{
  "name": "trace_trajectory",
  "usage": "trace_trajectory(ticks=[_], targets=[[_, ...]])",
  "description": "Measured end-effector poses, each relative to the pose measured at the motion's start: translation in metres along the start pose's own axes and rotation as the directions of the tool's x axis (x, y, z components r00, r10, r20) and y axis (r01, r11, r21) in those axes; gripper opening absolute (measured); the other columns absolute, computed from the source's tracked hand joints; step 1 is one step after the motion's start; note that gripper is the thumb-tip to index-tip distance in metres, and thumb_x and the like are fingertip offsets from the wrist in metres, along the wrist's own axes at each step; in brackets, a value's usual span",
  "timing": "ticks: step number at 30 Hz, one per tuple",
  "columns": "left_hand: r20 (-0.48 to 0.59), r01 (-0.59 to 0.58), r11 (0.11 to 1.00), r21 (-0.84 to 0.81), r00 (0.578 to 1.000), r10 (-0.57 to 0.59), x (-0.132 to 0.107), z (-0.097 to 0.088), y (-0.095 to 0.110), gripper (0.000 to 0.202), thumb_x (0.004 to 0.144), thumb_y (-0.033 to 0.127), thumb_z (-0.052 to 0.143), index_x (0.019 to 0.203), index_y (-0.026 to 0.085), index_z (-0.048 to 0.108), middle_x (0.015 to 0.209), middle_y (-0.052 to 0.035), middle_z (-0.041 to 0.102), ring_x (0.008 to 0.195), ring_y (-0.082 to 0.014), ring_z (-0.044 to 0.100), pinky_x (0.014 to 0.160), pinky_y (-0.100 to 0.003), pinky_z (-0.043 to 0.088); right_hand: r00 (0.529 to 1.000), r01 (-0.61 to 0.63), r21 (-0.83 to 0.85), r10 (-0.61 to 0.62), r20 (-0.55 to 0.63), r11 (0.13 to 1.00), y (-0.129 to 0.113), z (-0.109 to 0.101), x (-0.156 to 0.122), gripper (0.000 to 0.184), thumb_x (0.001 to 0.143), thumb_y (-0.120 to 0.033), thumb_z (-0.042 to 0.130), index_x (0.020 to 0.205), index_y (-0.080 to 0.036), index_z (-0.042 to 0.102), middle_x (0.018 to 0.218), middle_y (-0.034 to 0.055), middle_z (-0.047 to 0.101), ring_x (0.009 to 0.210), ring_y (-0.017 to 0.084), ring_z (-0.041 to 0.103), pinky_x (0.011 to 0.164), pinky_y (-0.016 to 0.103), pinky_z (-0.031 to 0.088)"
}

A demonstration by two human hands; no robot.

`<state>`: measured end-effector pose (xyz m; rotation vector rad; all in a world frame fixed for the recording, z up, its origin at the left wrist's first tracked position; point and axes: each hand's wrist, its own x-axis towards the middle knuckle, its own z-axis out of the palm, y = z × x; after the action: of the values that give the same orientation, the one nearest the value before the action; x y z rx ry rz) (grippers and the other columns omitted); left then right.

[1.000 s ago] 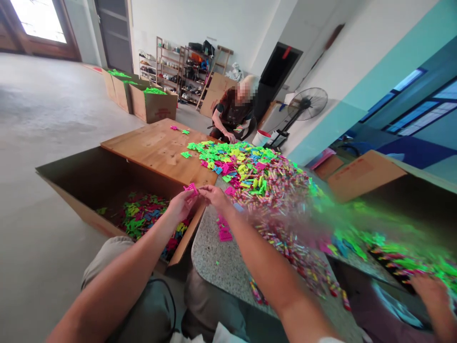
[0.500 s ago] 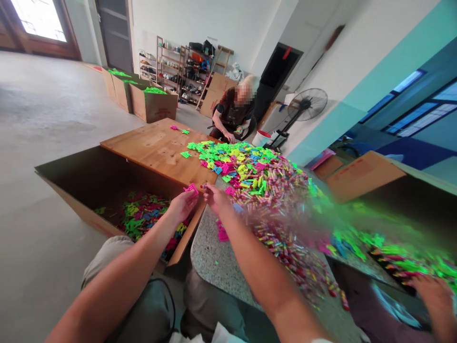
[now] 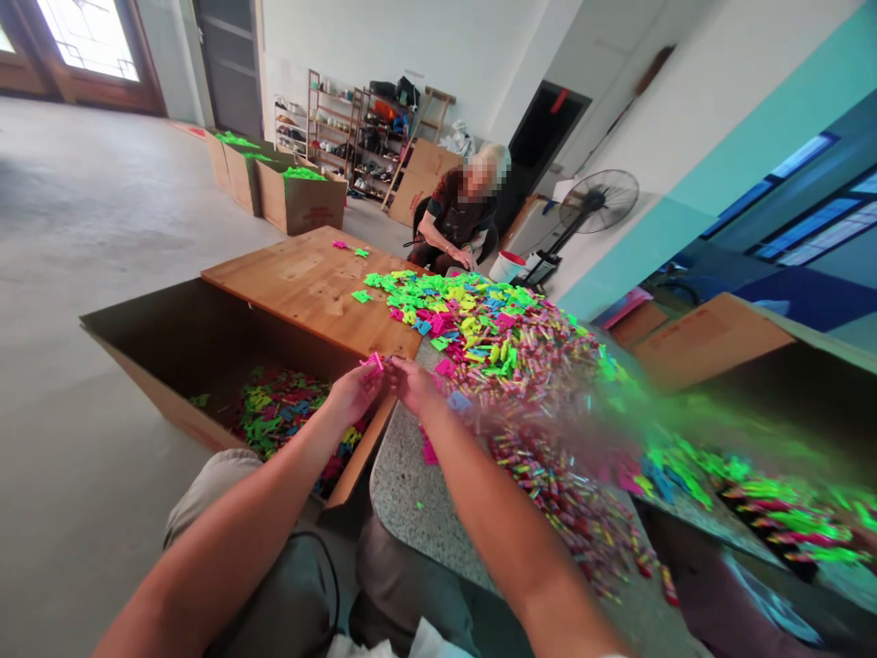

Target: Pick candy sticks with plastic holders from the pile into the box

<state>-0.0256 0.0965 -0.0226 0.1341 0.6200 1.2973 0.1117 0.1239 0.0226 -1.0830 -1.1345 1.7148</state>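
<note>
My left hand (image 3: 353, 393) is closed on a small pink plastic piece (image 3: 374, 362) above the near edge of the open box. Close beside it, the fingers of my right hand (image 3: 415, 384) pinch a small, thin, dark-tipped tube (image 3: 389, 363); whether it touches the pink piece I cannot tell. A large pile of small colourful tubes (image 3: 541, 457) spreads over the speckled stone table (image 3: 417, 507) to the right. Farther back lie green, yellow, blue and pink plastic pieces (image 3: 438, 297). More such pieces (image 3: 274, 416) lie inside the cardboard box (image 3: 164, 384) at my left.
A wooden board (image 3: 301, 283) adjoins the table and covers part of the box. Across from me sits another person (image 3: 456, 215). A standing fan (image 3: 596, 201) and a bucket (image 3: 507, 266) are behind. Cardboard boxes (image 3: 311, 206) with green pieces stand at the back left.
My right hand has brought the tube closer to the pink piece in my left hand. The co-worker's hand at the lower right is out of sight. The view has shifted slightly.
</note>
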Motion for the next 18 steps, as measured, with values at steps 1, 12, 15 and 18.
trace_trajectory(ticks=[1, 12, 15, 18], targets=[[-0.003, -0.004, 1.000, -0.001, 1.000, 0.004, 0.0000, 0.0000, -0.0001, 0.026, 0.086, 0.012, 0.071, 0.112, 0.014, 0.072, 0.098, -0.0141, 0.078, 0.091, -0.0260, 0.077, 0.078, -0.035, 0.065, 1.000, 0.000, 0.008, 0.000, -0.009, 1.000, -0.0006, -0.0001, -0.0011, 0.020, 0.078, -0.035, 0.071, 0.089, -0.019, 0.067, 0.070, 0.0017, 0.071, 0.056, 0.014, 0.063, 0.048, 0.022, 0.047], [-0.006, -0.055, 0.996, -0.064, 0.998, 0.055, 0.0009, 0.0005, 0.0009, 0.023, 0.085, 0.005, 0.068, 0.107, 0.012, 0.072, 0.095, -0.0121, 0.077, 0.085, -0.0196, 0.076, 0.079, -0.028, 0.064, 0.989, 0.114, -0.013, -0.115, -0.096, 0.993, 0.0060, -0.0014, 0.0012, 0.035, 0.069, -0.035, 0.080, 0.097, -0.019, 0.065, 0.076, -0.0048, 0.070, 0.057, 0.009, 0.058, 0.051, 0.018, 0.043], [0.012, -0.059, 0.996, -0.071, 0.998, 0.060, 0.0003, 0.0000, 0.0020, 0.024, 0.085, 0.005, 0.068, 0.107, 0.012, 0.072, 0.096, -0.0128, 0.077, 0.086, -0.0203, 0.076, 0.079, -0.029, 0.064, 0.994, 0.104, -0.004, -0.104, -0.041, 0.995, 0.0074, -0.0052, 0.0034, 0.038, 0.068, -0.037, 0.080, 0.098, -0.019, 0.066, 0.080, -0.0026, 0.071, 0.060, 0.010, 0.061, 0.052, 0.019, 0.044], [0.032, -0.057, 0.995, -0.081, 0.998, 0.059, 0.0005, -0.0015, 0.0020, 0.023, 0.084, 0.006, 0.070, 0.106, 0.012, 0.073, 0.096, -0.0129, 0.077, 0.087, -0.0209, 0.076, 0.078, -0.028, 0.064, 0.995, 0.095, -0.012, -0.095, 0.005, 0.995, 0.0084, -0.0098, 0.0060, 0.039, 0.070, -0.039, 0.079, 0.101, -0.018, 0.067, 0.083, 0.0004, 0.073, 0.062, 0.012, 0.062, 0.051, 0.020, 0.044]])
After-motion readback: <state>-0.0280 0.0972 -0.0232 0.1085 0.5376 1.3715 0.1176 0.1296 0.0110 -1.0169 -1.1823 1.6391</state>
